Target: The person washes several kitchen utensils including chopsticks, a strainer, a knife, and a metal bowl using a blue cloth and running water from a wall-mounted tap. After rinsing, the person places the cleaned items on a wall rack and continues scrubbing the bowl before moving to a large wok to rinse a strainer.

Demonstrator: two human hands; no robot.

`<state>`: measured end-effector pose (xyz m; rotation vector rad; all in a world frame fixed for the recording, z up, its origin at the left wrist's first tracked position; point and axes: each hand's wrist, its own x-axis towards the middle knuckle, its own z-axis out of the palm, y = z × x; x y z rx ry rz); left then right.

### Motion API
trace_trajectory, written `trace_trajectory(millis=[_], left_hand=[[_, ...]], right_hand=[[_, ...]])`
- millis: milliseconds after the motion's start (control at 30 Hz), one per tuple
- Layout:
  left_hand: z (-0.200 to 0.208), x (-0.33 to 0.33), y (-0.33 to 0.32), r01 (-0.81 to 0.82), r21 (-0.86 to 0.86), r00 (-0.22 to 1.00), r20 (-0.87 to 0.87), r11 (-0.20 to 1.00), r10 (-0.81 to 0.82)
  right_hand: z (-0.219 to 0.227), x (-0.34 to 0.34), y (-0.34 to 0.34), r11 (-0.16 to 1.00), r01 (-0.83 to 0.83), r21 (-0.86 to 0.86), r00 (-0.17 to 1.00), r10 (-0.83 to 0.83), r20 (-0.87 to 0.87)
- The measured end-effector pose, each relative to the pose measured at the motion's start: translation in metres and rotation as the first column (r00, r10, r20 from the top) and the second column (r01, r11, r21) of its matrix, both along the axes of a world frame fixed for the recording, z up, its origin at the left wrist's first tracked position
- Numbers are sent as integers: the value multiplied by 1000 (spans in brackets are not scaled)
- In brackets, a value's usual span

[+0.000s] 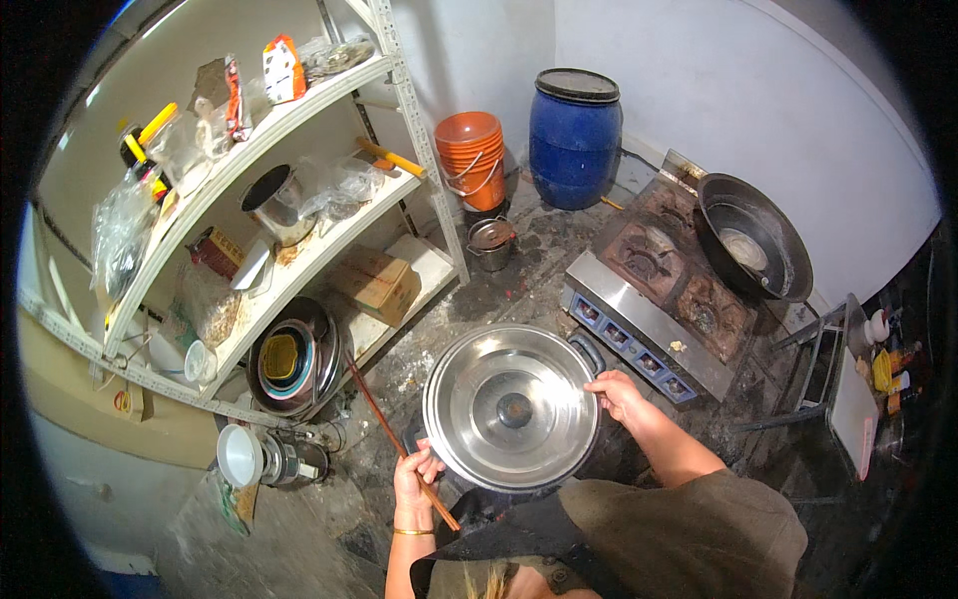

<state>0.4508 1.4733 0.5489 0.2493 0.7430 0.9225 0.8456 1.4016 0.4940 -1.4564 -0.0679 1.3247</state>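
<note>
Three tiers of a white metal shelving unit fill the left: on the top shelf, a clear plastic bag sits toward the left end, with a red packet and an orange-and-white packet farther right. Below the unit's near left corner stands a metal appliance with a white funnel-shaped bowl. An open steel pot rests mid-shelf on the second tier; a yellow rod lies by that tier's right end. Nested basins lean at the bottom shelf's left part, with a cardboard box nearer its right end. A person's left hand, a gold-coloured bracelet at the wrist, curls around a pair of long brown chopsticks, its fingers at the left edge of a wide lidded pan. The silvery pan, its lid topped by a black knob, is in front of the person, between the hands; whether it rests on anything cannot be told. Beyond, stacked orange buckets, a small lidded pail and a blue barrel stand on the stained floor. The right hand pinches the pan's right rim between thumb and fingers, just beside a black side handle. Farther right are a gas stove, blue control panels along its front edge, a dark wok at its rear edge, and a light-topped stand holding bottles.
</note>
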Motion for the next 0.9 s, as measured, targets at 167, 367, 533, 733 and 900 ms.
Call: trace_trajectory(millis=[167,367,533,733,900], left_hand=[[10,19,72,58,74,994,-93,996,-51],[-6,52,184,259,47,960,-127,965,-251],[-3,90,267,425,74,881,-263,902,-393],[5,162,331,537,55,793,-372,842,-482],[-3,224,361,577,103,741,-484,810,-466]], right_hand=[[-20,21,45,975,-218,-38,929,195,-314],[-34,24,84,948,-244,-202,969,249,-5],[-23,18,107,992,95,-82,994,-89,69],[-1,28,128,969,228,-96,962,-209,178],[-13,70,144,939,331,-96,942,-323,91]])
